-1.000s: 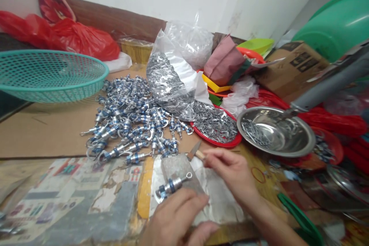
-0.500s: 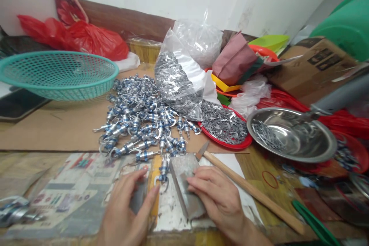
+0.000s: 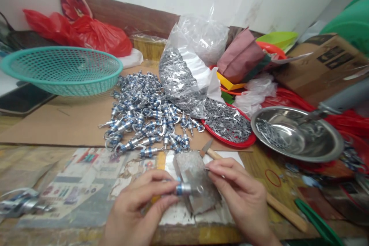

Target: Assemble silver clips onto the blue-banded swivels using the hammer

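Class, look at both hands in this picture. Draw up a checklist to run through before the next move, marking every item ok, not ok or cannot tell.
1. Left hand has a grip on the silver-and-blue piece: ok, pinched at the fingertips.
2. Item in the right hand identified: cannot tell; a small dark part shows, blurred.
3. Piece touching the metal block: cannot tell; it overlaps the block in view.
4. Hammer in hand: not ok; it lies on the table, partly hidden behind the right hand.
5. Red plate stocked: ok, heaped with small metal parts.
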{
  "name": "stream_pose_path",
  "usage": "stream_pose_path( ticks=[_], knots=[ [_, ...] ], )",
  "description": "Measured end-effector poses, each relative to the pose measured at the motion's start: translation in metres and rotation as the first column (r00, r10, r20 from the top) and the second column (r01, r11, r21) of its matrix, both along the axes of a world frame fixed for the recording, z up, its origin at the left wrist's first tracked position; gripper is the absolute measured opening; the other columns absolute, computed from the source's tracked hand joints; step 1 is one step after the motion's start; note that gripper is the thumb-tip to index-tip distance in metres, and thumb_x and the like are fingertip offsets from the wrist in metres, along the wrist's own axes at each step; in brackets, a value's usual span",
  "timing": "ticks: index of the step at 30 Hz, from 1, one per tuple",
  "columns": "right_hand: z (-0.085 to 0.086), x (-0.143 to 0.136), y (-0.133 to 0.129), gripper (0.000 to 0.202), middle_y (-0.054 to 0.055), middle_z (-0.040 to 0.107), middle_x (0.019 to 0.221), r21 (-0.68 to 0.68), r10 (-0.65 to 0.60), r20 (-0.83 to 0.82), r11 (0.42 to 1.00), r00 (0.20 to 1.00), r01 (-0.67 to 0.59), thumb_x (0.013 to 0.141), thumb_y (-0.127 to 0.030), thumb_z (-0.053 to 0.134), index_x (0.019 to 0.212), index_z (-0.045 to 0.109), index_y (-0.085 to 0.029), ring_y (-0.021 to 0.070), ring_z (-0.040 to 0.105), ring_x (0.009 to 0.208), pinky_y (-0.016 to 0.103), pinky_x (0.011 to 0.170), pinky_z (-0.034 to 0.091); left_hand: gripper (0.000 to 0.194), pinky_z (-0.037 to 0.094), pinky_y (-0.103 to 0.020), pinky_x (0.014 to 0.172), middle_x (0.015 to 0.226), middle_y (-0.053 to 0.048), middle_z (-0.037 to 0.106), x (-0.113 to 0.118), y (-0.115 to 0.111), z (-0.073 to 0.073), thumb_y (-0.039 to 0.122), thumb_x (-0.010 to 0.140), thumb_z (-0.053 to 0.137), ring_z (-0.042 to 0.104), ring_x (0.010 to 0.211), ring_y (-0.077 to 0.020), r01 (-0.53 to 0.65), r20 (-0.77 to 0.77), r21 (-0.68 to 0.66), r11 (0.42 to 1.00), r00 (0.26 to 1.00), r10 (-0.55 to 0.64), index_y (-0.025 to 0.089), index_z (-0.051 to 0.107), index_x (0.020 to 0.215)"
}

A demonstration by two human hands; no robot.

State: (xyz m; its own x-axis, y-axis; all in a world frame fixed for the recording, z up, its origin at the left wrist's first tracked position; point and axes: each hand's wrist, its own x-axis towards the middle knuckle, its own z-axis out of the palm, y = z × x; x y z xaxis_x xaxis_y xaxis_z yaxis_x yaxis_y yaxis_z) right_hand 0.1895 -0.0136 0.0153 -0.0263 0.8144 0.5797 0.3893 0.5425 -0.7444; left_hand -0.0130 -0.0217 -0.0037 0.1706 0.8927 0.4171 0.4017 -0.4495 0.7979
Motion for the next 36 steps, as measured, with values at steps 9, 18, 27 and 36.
stream_pose_path(
  ticks=[9, 18, 27, 36],
  knots=[
    [0.004, -0.021, -0.009, 0.018, 0.005, 0.07, 0.074, 0.012, 0.11, 0.091, 0.994, 0.99, -0.112, 0.078, -0.003, 0.058, 0.087, 0.062, -0.017, 0.0153, 0.066, 0.065, 0.024, 0.06, 0.054, 0.019, 0.059, -0.021, 0.059, 0.075, 0.003, 0.079, 0.024, 0.004, -0.009, 0.024, 0.062, 0.078, 0.073, 0.064, -0.0183, -0.037, 0.185, -0.265, 0.963, 0.979, 0.089, 0.029, 0.075, 0.08],
    [0.012, -0.014, -0.007, 0.023, 0.005, 0.072, 0.08, 0.063, 0.239, 0.106, 0.967, 0.965, -0.246, 0.082, -0.003, 0.055, 0.096, 0.059, -0.02, 0.0161, 0.069, 0.075, 0.025, 0.069, 0.057, 0.016, 0.06, -0.026, 0.071, 0.075, 0.007, 0.08, 0.031, -0.003, 0.006, 0.029, 0.063, 0.078, 0.073, 0.067, -0.0189, -0.09, 0.313, -0.228, 0.969, 0.936, 0.161, 0.04, 0.077, 0.074],
    [0.004, 0.001, -0.015, 0.023, 0.008, 0.072, 0.097, 0.228, 0.119, 0.332, 0.952, 0.936, -0.202, 0.086, -0.011, 0.056, 0.107, 0.061, -0.021, 0.0167, 0.068, 0.087, 0.026, 0.075, 0.057, 0.012, 0.062, -0.036, 0.065, 0.075, -0.003, 0.079, 0.029, 0.0, 0.013, 0.038, 0.069, 0.071, 0.073, 0.075, -0.0268, -0.149, 0.196, -0.238, 0.96, 0.96, 0.197, 0.031, 0.078, 0.075],
    [0.025, 0.009, -0.013, 0.023, 0.007, 0.074, 0.091, 0.336, 0.062, 0.617, 0.881, 0.785, -0.334, 0.092, -0.014, 0.047, 0.088, 0.07, -0.012, 0.015, 0.068, 0.088, 0.022, 0.079, 0.055, 0.015, 0.059, -0.033, 0.071, 0.079, -0.004, 0.078, 0.022, -0.001, 0.017, 0.036, 0.07, 0.068, 0.071, 0.083, -0.0276, -0.121, 0.094, -0.173, 0.977, 0.986, 0.139, 0.029, 0.077, 0.08]
  ],
)
